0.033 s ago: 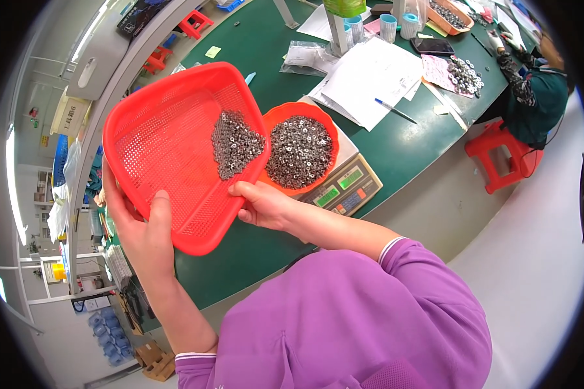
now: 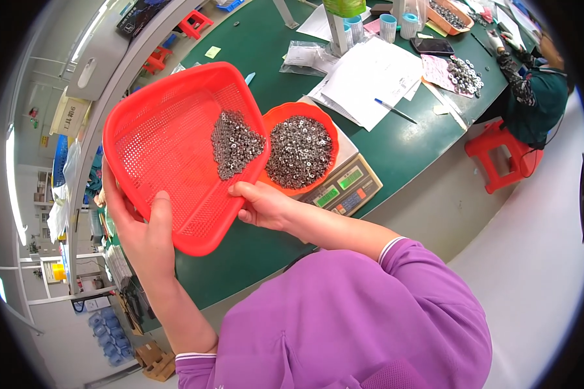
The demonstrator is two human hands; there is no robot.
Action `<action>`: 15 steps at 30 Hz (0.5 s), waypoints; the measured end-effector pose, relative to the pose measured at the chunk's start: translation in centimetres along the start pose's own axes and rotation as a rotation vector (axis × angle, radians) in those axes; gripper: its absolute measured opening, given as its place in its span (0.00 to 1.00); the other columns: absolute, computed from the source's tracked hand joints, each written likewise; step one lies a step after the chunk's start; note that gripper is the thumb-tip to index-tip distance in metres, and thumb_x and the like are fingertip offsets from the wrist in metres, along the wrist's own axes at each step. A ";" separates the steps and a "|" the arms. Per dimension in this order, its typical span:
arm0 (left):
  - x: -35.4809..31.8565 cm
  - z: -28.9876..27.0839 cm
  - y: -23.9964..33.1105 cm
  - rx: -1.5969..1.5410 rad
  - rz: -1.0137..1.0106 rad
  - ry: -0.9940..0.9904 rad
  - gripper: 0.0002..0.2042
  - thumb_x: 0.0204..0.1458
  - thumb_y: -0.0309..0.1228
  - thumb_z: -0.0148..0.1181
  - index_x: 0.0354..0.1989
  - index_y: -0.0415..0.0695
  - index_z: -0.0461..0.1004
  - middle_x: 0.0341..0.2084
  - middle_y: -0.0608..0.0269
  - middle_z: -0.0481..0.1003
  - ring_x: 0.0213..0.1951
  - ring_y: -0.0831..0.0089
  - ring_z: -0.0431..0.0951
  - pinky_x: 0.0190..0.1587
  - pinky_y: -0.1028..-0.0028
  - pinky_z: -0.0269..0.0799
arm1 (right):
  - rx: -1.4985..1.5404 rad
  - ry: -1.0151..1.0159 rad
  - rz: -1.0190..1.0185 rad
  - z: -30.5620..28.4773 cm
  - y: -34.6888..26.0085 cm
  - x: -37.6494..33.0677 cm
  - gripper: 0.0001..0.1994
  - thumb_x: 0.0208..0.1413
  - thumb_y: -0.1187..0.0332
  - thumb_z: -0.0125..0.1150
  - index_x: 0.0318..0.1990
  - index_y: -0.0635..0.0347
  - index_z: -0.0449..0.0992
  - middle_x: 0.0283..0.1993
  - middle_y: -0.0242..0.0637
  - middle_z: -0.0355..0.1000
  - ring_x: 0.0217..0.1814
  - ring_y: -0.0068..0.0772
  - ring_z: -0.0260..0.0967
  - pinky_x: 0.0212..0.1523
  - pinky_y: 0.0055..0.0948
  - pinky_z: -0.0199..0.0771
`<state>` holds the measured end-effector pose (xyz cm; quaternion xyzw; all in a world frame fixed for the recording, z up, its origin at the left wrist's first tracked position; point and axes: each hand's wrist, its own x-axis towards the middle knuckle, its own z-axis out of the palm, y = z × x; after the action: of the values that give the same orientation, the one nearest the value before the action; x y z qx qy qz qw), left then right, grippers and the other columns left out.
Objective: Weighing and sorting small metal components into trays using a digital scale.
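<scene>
Basket corner tipped over the bowl

I hold the red basket [image 2: 175, 149] with both grips closed, left hand [image 2: 146, 236] on its near rim, right hand [image 2: 259, 204] nearer the corner where nuts [image 2: 235, 142] pile, touching the orange bowl [image 2: 302, 152] on the scale [image 2: 344, 188]

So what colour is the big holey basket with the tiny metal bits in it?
Red. The basket shows best in the head view, held at its edges by both hands.

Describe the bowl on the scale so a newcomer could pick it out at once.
On the long green table, find the weighing scale near its front edge. The round orange bowl sits on top, heaped with small silvery metal parts. Unlike the larger red mesh basket tilted against it, it is round, solid-walled and smaller.
</scene>
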<state>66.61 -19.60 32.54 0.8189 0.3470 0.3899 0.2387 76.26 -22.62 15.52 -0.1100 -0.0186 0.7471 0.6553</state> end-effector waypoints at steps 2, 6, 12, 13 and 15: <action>0.0 0.0 0.0 -0.011 -0.006 -0.002 0.32 0.42 0.21 0.51 0.60 0.40 0.50 0.55 0.53 0.56 0.56 0.64 0.58 0.56 0.67 0.55 | -0.001 0.006 0.002 0.0 0.0 0.0 0.08 0.52 0.70 0.49 0.39 0.61 0.66 0.30 0.30 0.70 0.21 0.16 0.66 0.18 0.10 0.70; 0.1 -0.2 -0.9 -0.025 -0.026 0.018 0.31 0.42 0.22 0.52 0.59 0.39 0.50 0.55 0.53 0.56 0.55 0.64 0.59 0.56 0.67 0.56 | -0.011 0.029 -0.001 0.1 -0.2 -0.2 0.08 0.52 0.70 0.49 0.39 0.61 0.66 0.30 0.30 0.70 0.22 0.16 0.67 0.18 0.10 0.70; -1.4 -1.7 -4.2 -0.322 -0.282 0.079 0.31 0.46 0.23 0.52 0.60 0.38 0.46 0.54 0.54 0.57 0.53 0.66 0.61 0.55 0.68 0.57 | -0.168 0.145 0.009 0.1 0.3 -0.3 0.09 0.51 0.69 0.51 0.39 0.60 0.66 0.31 0.31 0.70 0.24 0.18 0.68 0.21 0.14 0.72; -2.0 -2.1 -5.0 -0.325 -0.283 0.085 0.31 0.46 0.23 0.52 0.60 0.38 0.46 0.54 0.54 0.57 0.53 0.66 0.61 0.55 0.68 0.57 | -0.175 0.145 0.012 0.1 0.6 -0.3 0.09 0.51 0.69 0.51 0.39 0.60 0.66 0.31 0.31 0.70 0.24 0.18 0.68 0.21 0.14 0.72; -3.1 -2.6 -6.7 -0.367 -0.373 0.131 0.32 0.48 0.26 0.51 0.61 0.40 0.44 0.54 0.54 0.57 0.53 0.64 0.61 0.55 0.68 0.58 | -0.265 0.177 0.000 0.1 0.8 -0.3 0.10 0.50 0.69 0.50 0.39 0.61 0.66 0.31 0.31 0.70 0.25 0.18 0.68 0.22 0.15 0.73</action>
<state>60.50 -17.26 28.15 0.6568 0.4299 0.4480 0.4279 75.46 -23.00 15.51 -0.2608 -0.0591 0.7256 0.6340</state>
